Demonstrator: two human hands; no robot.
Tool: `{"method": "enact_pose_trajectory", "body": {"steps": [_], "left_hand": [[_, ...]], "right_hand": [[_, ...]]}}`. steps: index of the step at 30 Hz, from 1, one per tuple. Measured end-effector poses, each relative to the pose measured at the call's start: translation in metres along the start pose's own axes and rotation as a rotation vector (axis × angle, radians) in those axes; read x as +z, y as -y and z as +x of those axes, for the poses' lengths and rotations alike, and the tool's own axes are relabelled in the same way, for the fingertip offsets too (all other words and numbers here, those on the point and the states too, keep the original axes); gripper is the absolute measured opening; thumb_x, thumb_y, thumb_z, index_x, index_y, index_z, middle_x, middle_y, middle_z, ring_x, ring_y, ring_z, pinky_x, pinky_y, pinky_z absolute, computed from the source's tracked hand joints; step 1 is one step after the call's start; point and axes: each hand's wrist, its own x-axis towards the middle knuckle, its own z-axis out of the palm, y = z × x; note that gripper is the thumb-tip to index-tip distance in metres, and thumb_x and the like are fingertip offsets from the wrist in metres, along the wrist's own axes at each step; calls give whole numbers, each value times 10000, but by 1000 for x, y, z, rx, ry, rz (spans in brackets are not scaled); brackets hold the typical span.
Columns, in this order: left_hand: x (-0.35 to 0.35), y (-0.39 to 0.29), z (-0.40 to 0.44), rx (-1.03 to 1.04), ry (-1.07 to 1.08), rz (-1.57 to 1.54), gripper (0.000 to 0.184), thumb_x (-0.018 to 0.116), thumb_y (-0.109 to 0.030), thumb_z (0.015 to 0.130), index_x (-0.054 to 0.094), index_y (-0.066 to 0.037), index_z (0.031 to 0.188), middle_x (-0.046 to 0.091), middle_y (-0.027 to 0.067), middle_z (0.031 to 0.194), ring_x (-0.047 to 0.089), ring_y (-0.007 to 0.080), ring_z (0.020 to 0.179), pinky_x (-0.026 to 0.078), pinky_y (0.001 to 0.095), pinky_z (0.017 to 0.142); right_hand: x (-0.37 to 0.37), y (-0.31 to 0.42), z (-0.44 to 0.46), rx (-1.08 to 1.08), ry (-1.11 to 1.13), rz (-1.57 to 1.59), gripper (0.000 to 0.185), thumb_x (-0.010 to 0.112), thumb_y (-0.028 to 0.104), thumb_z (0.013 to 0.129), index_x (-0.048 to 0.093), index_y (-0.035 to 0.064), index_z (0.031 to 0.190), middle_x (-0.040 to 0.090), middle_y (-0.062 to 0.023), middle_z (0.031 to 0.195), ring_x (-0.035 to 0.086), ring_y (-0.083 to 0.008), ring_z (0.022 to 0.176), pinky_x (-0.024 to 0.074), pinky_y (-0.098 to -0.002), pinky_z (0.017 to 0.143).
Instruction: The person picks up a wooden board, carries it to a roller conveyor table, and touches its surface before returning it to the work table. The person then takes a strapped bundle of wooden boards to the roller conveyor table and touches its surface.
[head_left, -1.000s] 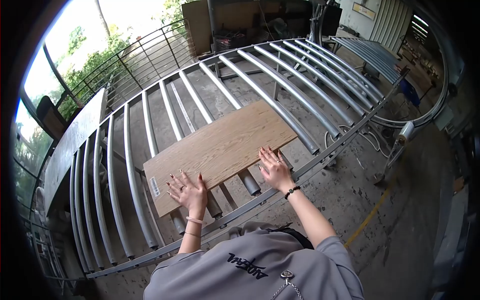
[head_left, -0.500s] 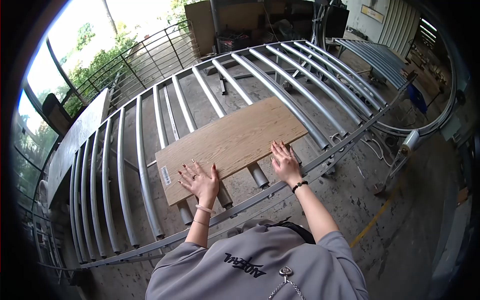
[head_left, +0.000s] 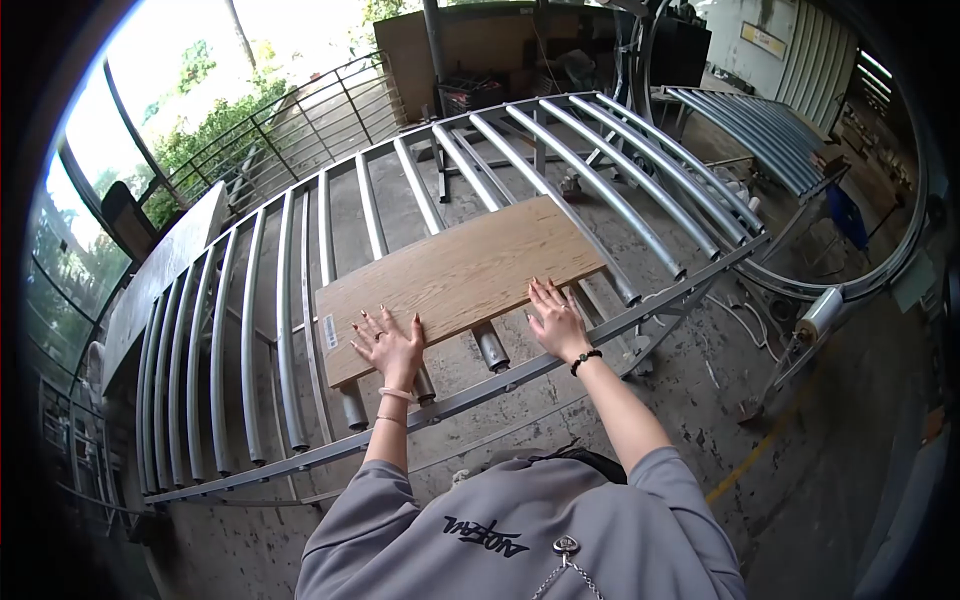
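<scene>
Head view. Compared with the two preceding frames, the board [head_left: 460,265] has shifted to the person's right along the rollers [head_left: 490,345], by roughly one roller per frame. Check: the thin strip [head_left: 308,280] ran in under the board's far edge a second ago; it now lies clear of the left end, just beside it. Board attitude is otherwise the same: flat, slightly askew in the view, its near edge short of the near rail [head_left: 480,393], with several roller ends showing between.

Left hand [head_left: 395,355]: released, palm down, fingers spread on top of the board near its left end, just beside the white label [head_left: 330,332]. Right hand [head_left: 560,328]: fingers extended over the near edge toward the right end, most of the palm off the board; not clenched. Whether the thumb presses against the edge cannot be told.

Both hands keep about the same places on the board, so hands and board appear to have travelled together. Judgement: the board is being slid by light contact rather than lifted, the rollers carrying its weight. Nothing else is seen in either hand.
</scene>
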Motion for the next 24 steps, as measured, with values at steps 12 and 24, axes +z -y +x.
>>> {"method": "enact_pose_trajectory", "body": {"steps": [12, 24], "left_hand": [[28, -135, -12, 17, -19, 39, 737, 360, -606, 878, 322, -116, 1428, 204, 213, 1497, 115, 442, 1382, 54, 606, 1077], [38, -270, -22, 24, 5, 72, 726, 345, -606, 888, 312, -130, 1435, 211, 204, 1498, 155, 431, 1378, 75, 592, 1082]], "right_hand": [[-46, -125, 4, 68, -48, -30, 572, 501, 287, 877, 370, 97, 1400, 324, -40, 1478, 236, -239, 1390, 157, -480, 1129], [-100, -264, 10, -18, -26, -56, 555, 501, 276, 877, 391, 97, 1391, 354, -20, 1463, 259, -225, 1382, 161, -501, 1124]]}}
